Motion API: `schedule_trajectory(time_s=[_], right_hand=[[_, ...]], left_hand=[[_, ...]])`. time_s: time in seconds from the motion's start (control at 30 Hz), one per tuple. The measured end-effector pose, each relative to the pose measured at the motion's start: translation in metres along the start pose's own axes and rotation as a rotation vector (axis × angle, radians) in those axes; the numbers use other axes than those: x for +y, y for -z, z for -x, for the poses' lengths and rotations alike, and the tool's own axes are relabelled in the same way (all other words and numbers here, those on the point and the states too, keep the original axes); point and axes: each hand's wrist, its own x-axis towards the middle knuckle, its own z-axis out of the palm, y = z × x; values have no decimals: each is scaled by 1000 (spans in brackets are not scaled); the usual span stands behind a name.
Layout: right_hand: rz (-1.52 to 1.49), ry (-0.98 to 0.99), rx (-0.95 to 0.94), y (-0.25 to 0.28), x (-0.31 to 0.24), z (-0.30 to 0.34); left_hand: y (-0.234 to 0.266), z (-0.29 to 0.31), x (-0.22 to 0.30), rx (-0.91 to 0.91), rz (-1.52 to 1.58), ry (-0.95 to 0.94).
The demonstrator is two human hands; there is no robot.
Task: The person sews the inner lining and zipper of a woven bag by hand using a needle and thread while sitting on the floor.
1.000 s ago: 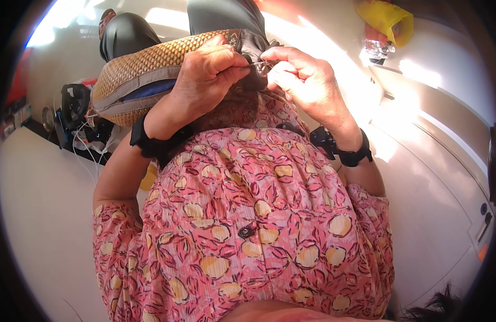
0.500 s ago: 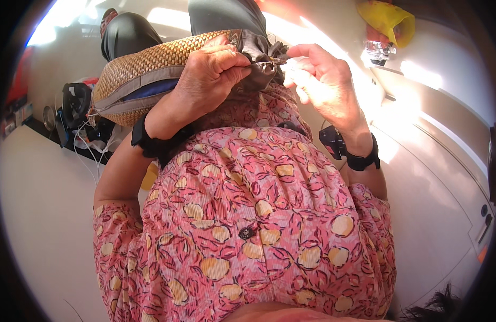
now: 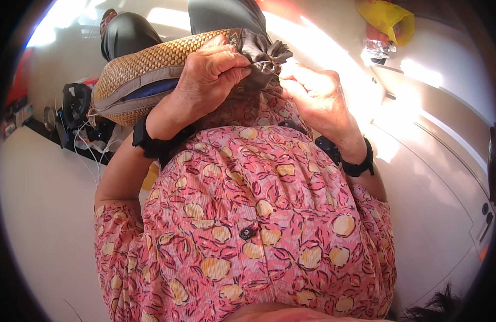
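Note:
Across my lap lies a woven straw bolster [image 3: 146, 63] with grey trim along its side and a blue patch showing in the opening of that trim. Its right end runs into dark, shiny cloth [image 3: 253, 45], gathered into a ruffled tuft. A thin cord [image 3: 267, 65] passes by the gathered neck, between my two hands. My left hand [image 3: 213, 72] rests against the bolster's end, fingers closed in a pinch on the cord. To the right of the tuft, my right hand [image 3: 315, 91] is also closed, its fingertips pinching the cord; sunlight washes out part of those fingers.
My dark-trousered legs [image 3: 226, 16] extend beyond the bolster. At left, a black device with white cables [image 3: 79, 107] lies near a dark edge. A yellow bag [image 3: 392, 24] is at the far right, and a pale panel with a dark handle [image 3: 484, 225] stands along the right.
My right hand has come down and slightly inward, its spread fingers now closed in a pinch. The cord between the hands looks straighter. My left hand and the bolster have barely moved.

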Motion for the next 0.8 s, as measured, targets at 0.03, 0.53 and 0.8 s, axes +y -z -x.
schedule_trajectory(time_s=[0.03, 0.53, 0.8], right_hand=[[3, 2, -4, 0, 0, 0], [107, 51, -76, 3, -3, -4], [184, 98, -63, 1, 0, -4]], left_hand=[[0, 0, 0, 1, 11, 9], [-1, 1, 1, 5, 30, 28], [-2, 2, -1, 22, 30, 6]])
